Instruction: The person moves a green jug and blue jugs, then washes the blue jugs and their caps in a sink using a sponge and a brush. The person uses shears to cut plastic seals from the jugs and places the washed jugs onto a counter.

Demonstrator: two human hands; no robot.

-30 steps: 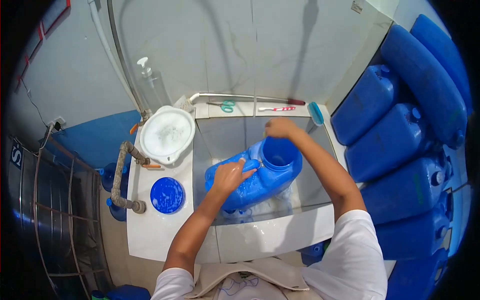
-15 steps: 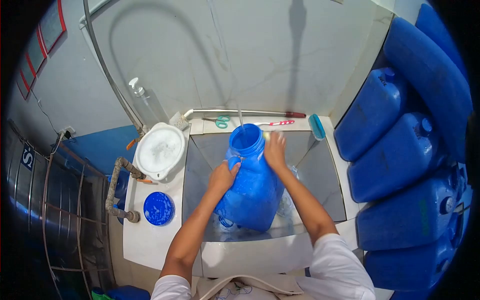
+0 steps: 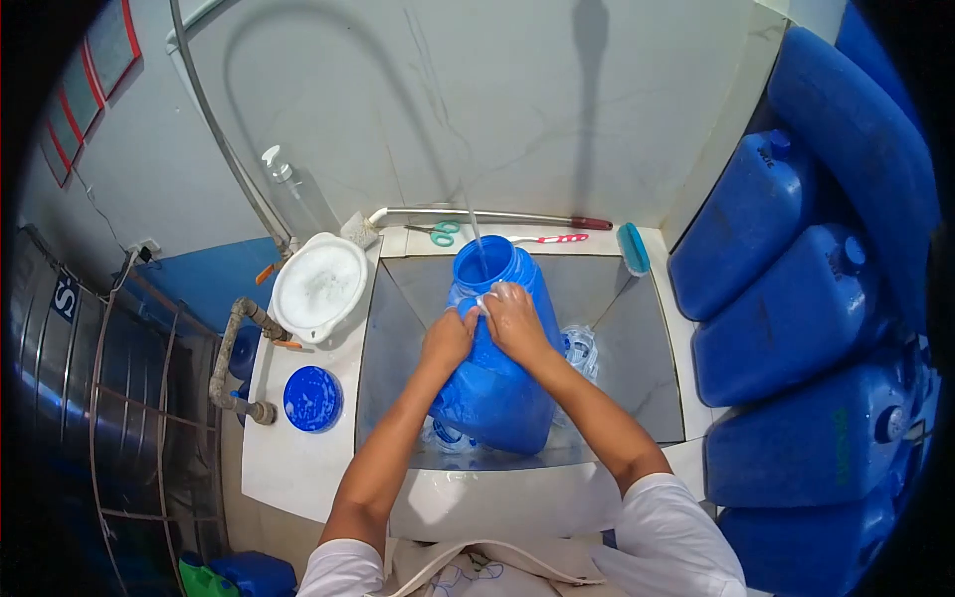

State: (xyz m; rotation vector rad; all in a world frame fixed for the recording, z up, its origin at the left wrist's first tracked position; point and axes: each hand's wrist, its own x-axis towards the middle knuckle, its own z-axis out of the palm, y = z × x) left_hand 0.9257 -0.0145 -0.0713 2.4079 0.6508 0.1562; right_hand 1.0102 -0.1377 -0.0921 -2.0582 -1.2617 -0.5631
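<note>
A blue plastic jug (image 3: pixel 497 388) leans in the grey sink (image 3: pixel 637 348), its wide mouth uncapped and facing up. A thin stream of water runs into the mouth. My left hand (image 3: pixel 450 338) is closed around the jug's handle just below the neck. Beside it, my right hand (image 3: pixel 515 320) presses against the jug near the handle's top, fingers bent over a small pale pad (image 3: pixel 484 302) that is mostly hidden. Clear plastic items (image 3: pixel 579 350) lie in the sink behind the jug, and others show under its lower left side.
On the left ledge are a white basin of suds (image 3: pixel 320 289), a soapy blue lid (image 3: pixel 312 399) and a pump bottle (image 3: pixel 298 194). Scissors (image 3: pixel 444 233), a red-and-white toothbrush (image 3: pixel 549 239) and a teal brush (image 3: pixel 633 249) line the back ledge. Several blue jerrycans (image 3: pixel 761 358) stand at right.
My right hand has moved from the right side of the jug's neck down and left, to beside my left hand at the handle. The left hand keeps its grip.
</note>
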